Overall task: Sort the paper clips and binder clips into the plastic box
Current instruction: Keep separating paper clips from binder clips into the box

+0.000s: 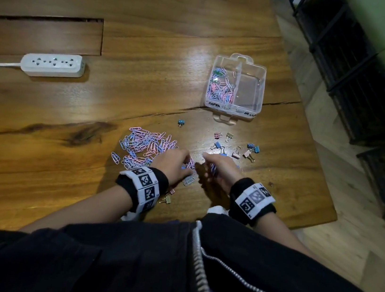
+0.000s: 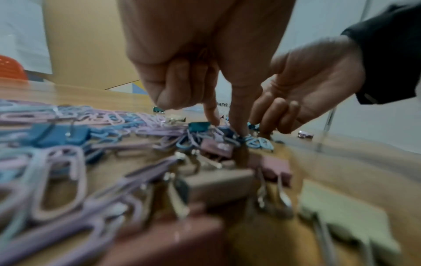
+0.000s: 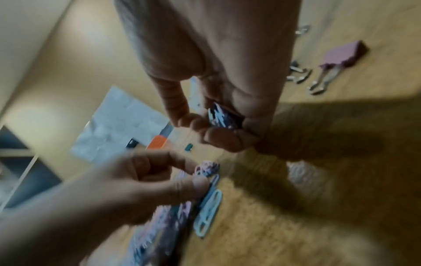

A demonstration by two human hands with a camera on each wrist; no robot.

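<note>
A pile of pink and blue paper clips (image 1: 145,145) lies on the wooden table (image 1: 42,112). Small binder clips (image 1: 235,149) are scattered to its right. The clear plastic box (image 1: 235,87) stands further back, its left compartment holding paper clips, its right one bare. My left hand (image 1: 175,164) reaches down at the pile's right edge, index finger and thumb pinching paper clips (image 2: 247,139). My right hand (image 1: 217,170) is cupped beside it, fingers curled round a bunch of paper clips (image 3: 222,117).
A white power strip (image 1: 53,65) lies at the left with its cord running off the edge. More binder clips (image 1: 166,198) lie under my left wrist. The table's right edge (image 1: 317,163) drops to a pale floor; black crates (image 1: 359,77) stand beyond.
</note>
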